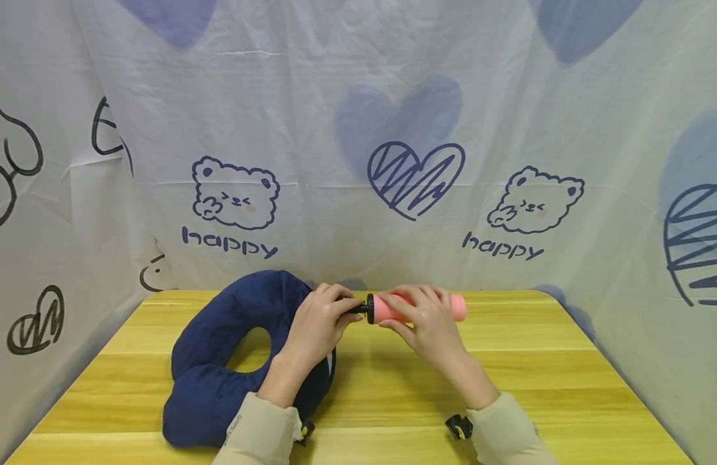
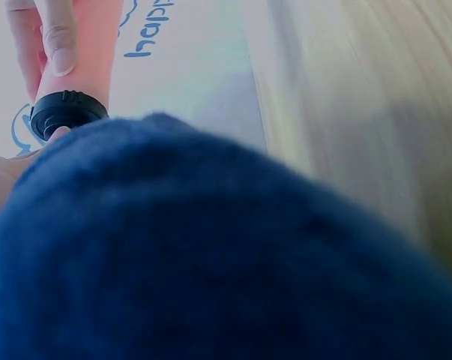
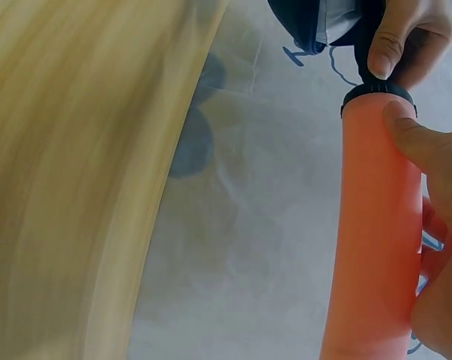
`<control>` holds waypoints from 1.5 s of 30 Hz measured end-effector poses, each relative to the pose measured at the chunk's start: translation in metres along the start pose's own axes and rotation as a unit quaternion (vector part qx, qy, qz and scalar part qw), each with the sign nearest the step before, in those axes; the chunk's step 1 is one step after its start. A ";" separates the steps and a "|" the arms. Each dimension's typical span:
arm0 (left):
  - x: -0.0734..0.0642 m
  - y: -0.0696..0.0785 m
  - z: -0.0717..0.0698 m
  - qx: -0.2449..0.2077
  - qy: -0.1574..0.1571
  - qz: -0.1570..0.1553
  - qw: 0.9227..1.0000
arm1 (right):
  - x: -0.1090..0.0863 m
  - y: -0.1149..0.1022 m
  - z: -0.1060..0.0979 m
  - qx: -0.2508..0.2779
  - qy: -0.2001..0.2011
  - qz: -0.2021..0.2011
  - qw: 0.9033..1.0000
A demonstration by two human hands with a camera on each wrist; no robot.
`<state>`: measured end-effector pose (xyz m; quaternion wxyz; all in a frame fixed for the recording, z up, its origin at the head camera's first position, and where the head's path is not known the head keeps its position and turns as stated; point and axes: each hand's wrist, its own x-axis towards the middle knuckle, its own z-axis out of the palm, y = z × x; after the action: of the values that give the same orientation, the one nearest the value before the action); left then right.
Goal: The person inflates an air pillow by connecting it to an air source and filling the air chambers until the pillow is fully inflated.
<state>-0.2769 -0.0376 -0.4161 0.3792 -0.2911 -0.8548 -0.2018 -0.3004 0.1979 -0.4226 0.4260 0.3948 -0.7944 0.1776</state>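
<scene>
Above the back of the table, my right hand (image 1: 431, 323) grips the barrel of a pink hand pump (image 1: 458, 307), which lies roughly level. My left hand (image 1: 314, 323) pinches the black part that extends from the pump's black collar (image 1: 370, 309); in the right wrist view its thumb presses just above the collar (image 3: 379, 88). A navy U-shaped neck pillow (image 1: 210, 336) lies under and left of my left forearm. Its blurred fabric (image 2: 211, 255) covers much of the left wrist view. My left fingers partly hide the black piece where pump and pillow come close.
The wood-grain table (image 1: 539, 368) ends at a pale printed curtain (image 1: 335, 245) behind it, and similar cloth hangs at both sides. A small black strap piece (image 1: 459, 427) shows at the right cuff, another (image 1: 305, 431) at the left.
</scene>
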 end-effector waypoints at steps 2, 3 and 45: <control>0.000 -0.001 0.000 -0.001 0.001 0.000 1.000 | 0.000 0.000 0.000 -0.001 -0.002 0.001 1.000; 0.000 -0.001 0.000 0.000 0.001 0.001 1.000 | 0.000 0.001 0.000 -0.002 -0.002 0.002 1.000; 0.000 -0.005 -0.005 0.014 -0.005 -0.007 1.000 | 0.001 0.007 -0.007 0.009 -0.015 0.026 1.000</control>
<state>-0.2772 -0.0441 -0.4136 0.3772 -0.2808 -0.8616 -0.1911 -0.3024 0.2062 -0.4173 0.4058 0.3803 -0.8091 0.1901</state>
